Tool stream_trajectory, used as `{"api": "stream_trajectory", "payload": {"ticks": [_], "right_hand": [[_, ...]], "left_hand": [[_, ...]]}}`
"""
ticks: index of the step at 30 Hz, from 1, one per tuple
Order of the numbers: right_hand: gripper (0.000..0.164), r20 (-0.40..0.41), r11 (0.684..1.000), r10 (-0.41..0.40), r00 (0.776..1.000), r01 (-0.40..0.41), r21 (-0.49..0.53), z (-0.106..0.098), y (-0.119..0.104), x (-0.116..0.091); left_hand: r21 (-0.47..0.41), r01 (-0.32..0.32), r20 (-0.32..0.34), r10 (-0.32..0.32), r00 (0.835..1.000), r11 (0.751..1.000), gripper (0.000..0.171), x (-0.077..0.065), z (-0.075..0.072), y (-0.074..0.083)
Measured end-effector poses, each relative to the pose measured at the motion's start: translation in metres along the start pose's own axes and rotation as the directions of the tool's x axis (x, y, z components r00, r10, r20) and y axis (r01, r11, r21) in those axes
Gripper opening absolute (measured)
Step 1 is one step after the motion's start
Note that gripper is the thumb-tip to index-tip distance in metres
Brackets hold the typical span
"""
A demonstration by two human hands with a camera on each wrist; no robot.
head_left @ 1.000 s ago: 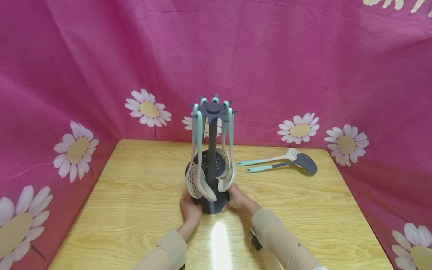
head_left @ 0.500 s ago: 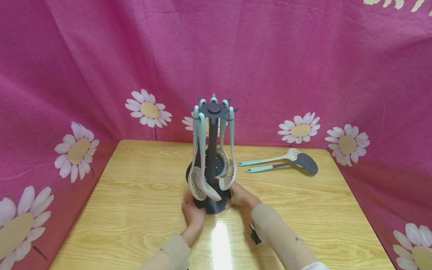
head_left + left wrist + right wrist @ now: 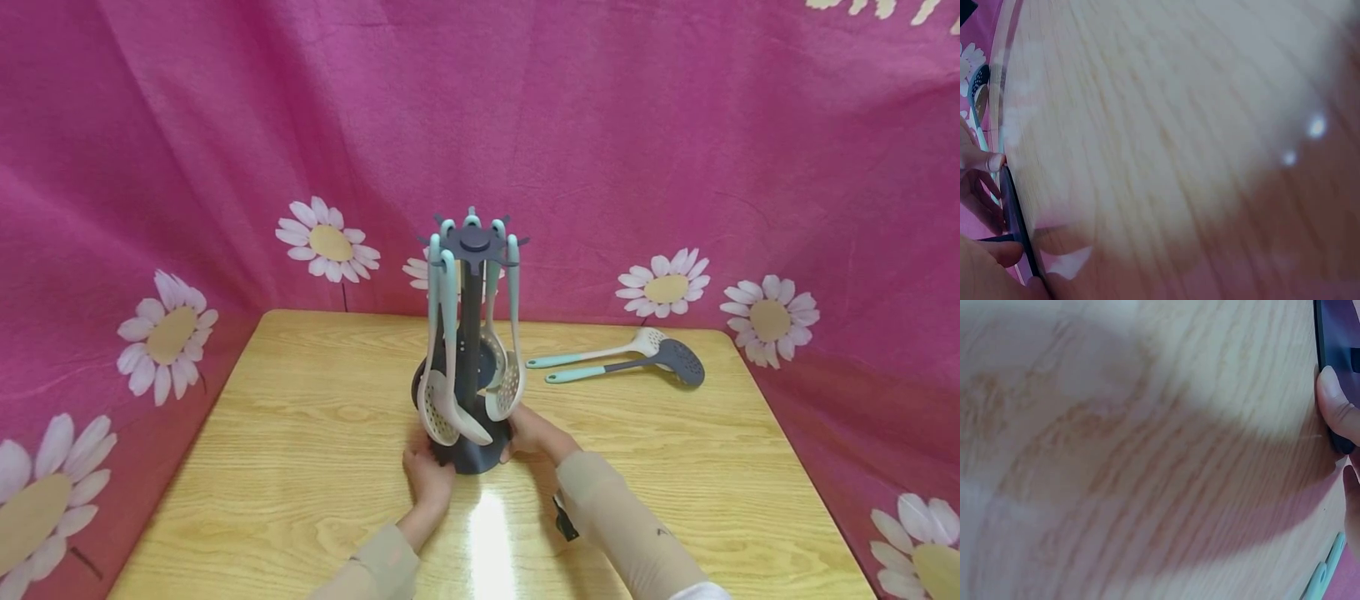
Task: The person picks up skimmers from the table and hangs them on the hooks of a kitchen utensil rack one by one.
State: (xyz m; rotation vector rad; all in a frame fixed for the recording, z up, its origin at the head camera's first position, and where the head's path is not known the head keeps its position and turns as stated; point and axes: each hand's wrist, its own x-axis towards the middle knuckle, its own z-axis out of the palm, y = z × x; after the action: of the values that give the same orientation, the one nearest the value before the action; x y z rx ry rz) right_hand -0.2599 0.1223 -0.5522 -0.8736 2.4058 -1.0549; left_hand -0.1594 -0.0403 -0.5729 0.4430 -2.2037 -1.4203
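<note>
A dark grey utensil rack [image 3: 471,333] stands upright mid-table, its round base [image 3: 472,458] held low between both hands. My left hand [image 3: 430,477] grips the base's near left edge, with the thumb over the rim in the left wrist view. On the right edge, my right hand [image 3: 534,435] holds the base, its thumb [image 3: 1335,406] lying over the rim in the right wrist view. Mint-handled utensils hang from the top hooks: a pale ladle [image 3: 467,425] in front, a pale slotted one [image 3: 437,412] at left, another [image 3: 506,390] at right. A dark one behind is partly hidden.
A pale skimmer [image 3: 648,340] and a dark slotted turner [image 3: 682,362] lie at the back right of the wooden table [image 3: 315,400], handles pointing left. Pink flowered cloth [image 3: 480,125] hangs behind and along both sides of the table.
The rack has turned slightly: its front ladle has swung right, and the utensils behind have shifted left. My left hand has moved a little to the right. Both hands have kept their hold.
</note>
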Motion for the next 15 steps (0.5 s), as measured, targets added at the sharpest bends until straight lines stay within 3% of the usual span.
{"api": "stream_trajectory", "payload": {"ticks": [6, 9, 12, 15], "right_hand": [[0.085, -0.043, 0.996, -0.071, 0.997, 0.069, -0.060, 0.004, 0.004, -0.004], [0.083, -0.097, 0.990, -0.096, 0.991, 0.084, -0.116, 0.008, 0.006, -0.010], [0.082, -0.155, 0.987, -0.078, 0.985, 0.054, -0.150, 0.013, 0.006, -0.019], [0.082, -0.198, 0.988, -0.028, 0.980, -0.004, -0.157, 0.019, 0.004, -0.028]], "left_hand": [[-0.001, -0.005, 0.107, 0.005, 0.994, 1.000, 0.054, 0.006, -0.012, -0.005], [0.036, -0.047, 0.174, 0.040, 0.984, 0.998, 0.054, 0.010, -0.018, -0.008], [0.091, -0.148, 0.237, 0.122, 0.964, 0.985, 0.059, 0.018, -0.022, -0.013], [0.148, -0.281, 0.293, 0.229, 0.928, 0.948, 0.058, 0.032, -0.026, -0.017]]}}
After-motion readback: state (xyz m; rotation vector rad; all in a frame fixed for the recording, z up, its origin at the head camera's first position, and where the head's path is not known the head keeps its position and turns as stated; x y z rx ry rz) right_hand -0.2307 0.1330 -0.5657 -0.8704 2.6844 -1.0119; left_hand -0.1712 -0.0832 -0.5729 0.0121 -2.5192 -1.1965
